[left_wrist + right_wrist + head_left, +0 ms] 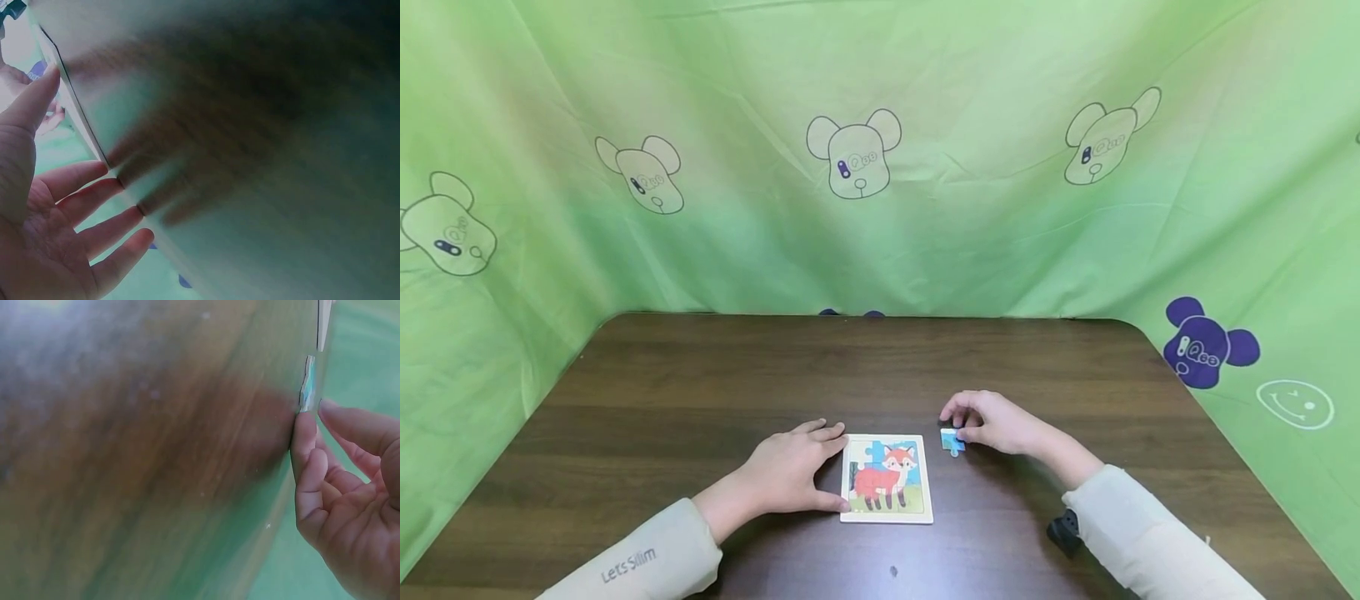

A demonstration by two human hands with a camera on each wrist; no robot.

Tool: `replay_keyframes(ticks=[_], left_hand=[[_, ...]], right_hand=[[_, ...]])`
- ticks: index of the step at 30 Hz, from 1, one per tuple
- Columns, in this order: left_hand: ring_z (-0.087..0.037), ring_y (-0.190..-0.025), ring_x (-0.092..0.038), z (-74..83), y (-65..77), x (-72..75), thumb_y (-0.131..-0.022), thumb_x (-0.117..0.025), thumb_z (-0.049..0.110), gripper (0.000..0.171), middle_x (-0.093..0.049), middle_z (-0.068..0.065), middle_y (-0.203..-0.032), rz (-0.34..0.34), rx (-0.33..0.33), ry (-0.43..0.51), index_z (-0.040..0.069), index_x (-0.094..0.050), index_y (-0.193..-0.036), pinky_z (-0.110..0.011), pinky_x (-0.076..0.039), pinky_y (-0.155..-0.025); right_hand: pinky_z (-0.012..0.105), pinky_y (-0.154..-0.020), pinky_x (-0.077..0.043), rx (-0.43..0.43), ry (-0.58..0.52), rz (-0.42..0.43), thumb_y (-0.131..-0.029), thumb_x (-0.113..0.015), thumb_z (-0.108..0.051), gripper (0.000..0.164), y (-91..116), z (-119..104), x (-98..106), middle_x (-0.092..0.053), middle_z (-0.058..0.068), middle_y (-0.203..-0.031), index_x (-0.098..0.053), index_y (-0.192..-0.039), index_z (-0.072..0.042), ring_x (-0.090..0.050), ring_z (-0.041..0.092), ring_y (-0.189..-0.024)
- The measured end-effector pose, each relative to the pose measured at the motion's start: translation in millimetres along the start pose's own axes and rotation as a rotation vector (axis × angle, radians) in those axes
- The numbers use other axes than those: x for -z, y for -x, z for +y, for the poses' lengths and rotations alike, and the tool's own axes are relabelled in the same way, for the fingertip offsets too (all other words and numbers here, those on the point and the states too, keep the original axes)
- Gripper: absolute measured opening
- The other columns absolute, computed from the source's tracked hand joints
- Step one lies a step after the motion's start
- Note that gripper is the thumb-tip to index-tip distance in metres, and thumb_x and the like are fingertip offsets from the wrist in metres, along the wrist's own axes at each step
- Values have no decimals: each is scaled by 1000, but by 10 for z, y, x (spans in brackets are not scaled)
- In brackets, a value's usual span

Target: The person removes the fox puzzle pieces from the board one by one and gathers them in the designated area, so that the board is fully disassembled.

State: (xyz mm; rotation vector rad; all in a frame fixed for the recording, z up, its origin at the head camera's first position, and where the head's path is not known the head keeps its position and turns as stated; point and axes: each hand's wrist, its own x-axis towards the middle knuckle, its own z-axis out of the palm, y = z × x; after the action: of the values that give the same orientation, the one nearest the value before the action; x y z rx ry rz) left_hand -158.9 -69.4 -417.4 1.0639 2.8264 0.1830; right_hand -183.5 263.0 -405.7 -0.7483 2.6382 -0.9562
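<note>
A square fox puzzle board [886, 517] with a pale frame lies on the table. Its upper left part shows a pale gap with no picture. Along its left side rests my left hand [790, 471], fingers straight and spread, thumb at the lower left corner; the left wrist view shows this hand [62, 212] edge-on to the board. A blue jigsaw piece [952, 441] lies flat just right of the board. My right hand [1000, 422] is at that piece, fingers loosely bent. In the right wrist view a fingertip meets the piece's [307, 387] edge, the thumb slightly apart.
The dark wooden table [737, 367] reaches back to a green curtain [760, 250] printed with bear heads, which also hangs at both sides. A small black object [1064, 533] is beside the right sleeve [1138, 525].
</note>
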Motion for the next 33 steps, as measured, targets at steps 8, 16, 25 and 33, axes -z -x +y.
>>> replay_keyframes(ticks=[8, 16, 25, 33], left_hand=[[-30, -140, -47, 7, 4, 5, -75, -73, 67, 88, -52, -5, -150, -6, 1, 0, 12, -56, -142, -47, -53, -97], [-29, -140, -47, 6, 11, 4, -75, -73, 67, 89, -52, -5, -150, -3, 4, 0, 12, -56, -142, -46, -53, -97], [-30, -139, -49, 3, 10, 16, -74, -74, 67, 88, -53, -6, -149, 8, -8, 6, 11, -57, -140, -46, -53, -97], [-30, -139, -49, 5, 2, 20, -75, -74, 66, 87, -54, -6, -149, 6, -8, 19, 11, -58, -140, -47, -53, -96]], right_hand=[[23, -74, -51, 12, 29, 35, -89, -68, -2, 17, 2, -17, 23, -66, 8, -95, -67, -107, -2, -59, 6, -79], [25, -77, -53, 68, -5, 9, -90, -66, -2, 19, -140, -151, -29, -67, 11, -98, -66, -109, 0, -61, 10, -85], [22, -74, -52, 118, -19, -59, -90, -66, -1, 16, -353, -399, -182, -67, 8, -93, -67, -106, 0, -57, 6, -81], [20, -73, -49, 143, 28, -134, -89, -68, -2, 18, -485, -554, -343, -64, 2, -91, -69, -107, -5, -55, 3, -78]])
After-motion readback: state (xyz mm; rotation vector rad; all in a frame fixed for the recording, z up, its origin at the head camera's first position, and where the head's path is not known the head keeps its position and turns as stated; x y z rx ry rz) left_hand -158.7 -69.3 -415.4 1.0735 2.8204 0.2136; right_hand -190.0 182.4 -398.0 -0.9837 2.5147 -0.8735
